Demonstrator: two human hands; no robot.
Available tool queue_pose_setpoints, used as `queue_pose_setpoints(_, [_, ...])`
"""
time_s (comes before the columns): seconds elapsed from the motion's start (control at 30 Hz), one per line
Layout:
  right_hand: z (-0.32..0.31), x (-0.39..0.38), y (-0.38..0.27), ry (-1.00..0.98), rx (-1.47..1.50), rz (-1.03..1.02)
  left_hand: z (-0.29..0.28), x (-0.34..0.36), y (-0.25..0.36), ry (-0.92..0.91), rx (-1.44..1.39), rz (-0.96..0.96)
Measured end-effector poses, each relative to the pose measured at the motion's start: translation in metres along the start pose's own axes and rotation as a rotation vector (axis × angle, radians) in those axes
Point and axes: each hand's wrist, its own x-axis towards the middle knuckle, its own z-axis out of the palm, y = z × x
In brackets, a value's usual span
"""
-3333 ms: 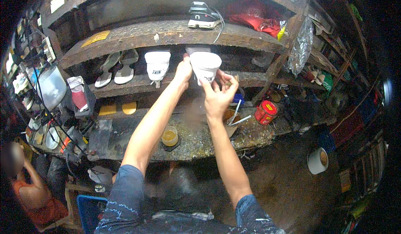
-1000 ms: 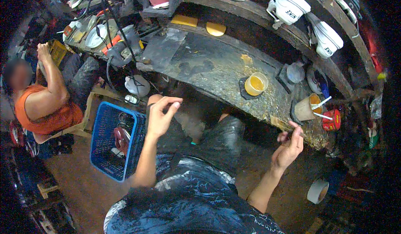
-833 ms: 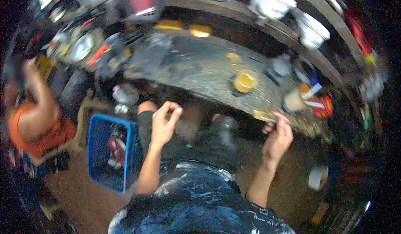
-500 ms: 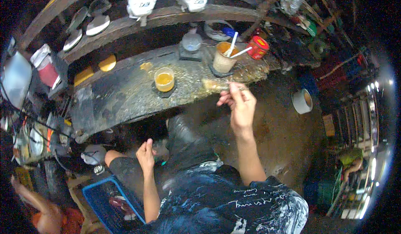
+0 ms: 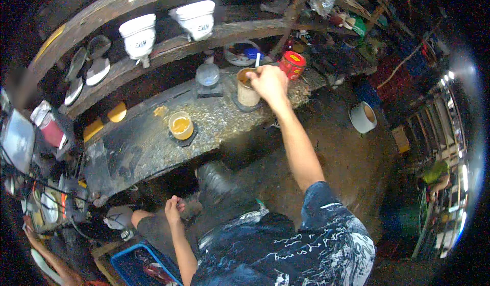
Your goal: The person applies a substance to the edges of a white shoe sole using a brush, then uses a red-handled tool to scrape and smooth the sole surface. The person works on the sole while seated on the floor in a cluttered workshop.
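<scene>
Dark lettering marks the left white shoe and right white shoe; yellow print, the red can; white script, the dark shirt.

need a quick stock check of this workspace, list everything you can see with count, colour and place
bench: 1, dark, centre
shelf: 1, brown, above bench
shoes: 2, white, on shelf
sandals: 2, grey and white, left of shoes
flat pieces: 2, yellow, bench's back left
cup: 1, pale with yellow contents, mid-bench
round vessel: 1, clear, back of bench
container: 1, beige, right of vessel
tin: 1, red, right of container
cylinder: 1, white, right side
basket: 1, blue, lower left
edge clutter: too dim to count
right fingers: 1 set, bare, at container's mouth
left fingers: 1 set, bare, lower centre-left
</scene>
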Motion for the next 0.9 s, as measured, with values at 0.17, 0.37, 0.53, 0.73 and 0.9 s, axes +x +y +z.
queue_pose_setpoints(0.17, [0.013, -0.003, 0.001, 0.028, 0.019, -0.007, -0.013, 0.009, -0.009, -0.026, -0.016, -0.083])
queue_pose_setpoints(0.37, [0.016, -0.005, 0.001, 0.074, 0.089, -0.056, -0.014, 0.018, -0.015, -0.021, -0.004, -0.094])
queue_pose_setpoints(0.53, [-0.012, -0.009, 0.007, 0.378, 0.264, -0.188, -0.02, 0.017, -0.025, -0.037, -0.024, -0.091])
queue_pose_setpoints(0.73, [-0.03, 0.131, 0.173, 0.853, 0.439, 0.145, -0.034, 0.0, -0.007, 0.088, -0.146, -0.231])
queue_pose_setpoints(0.9, [0.06, 0.255, 0.333, 0.205, 0.094, 0.302, -0.059, -0.044, 0.064, 0.218, -0.215, 0.011])
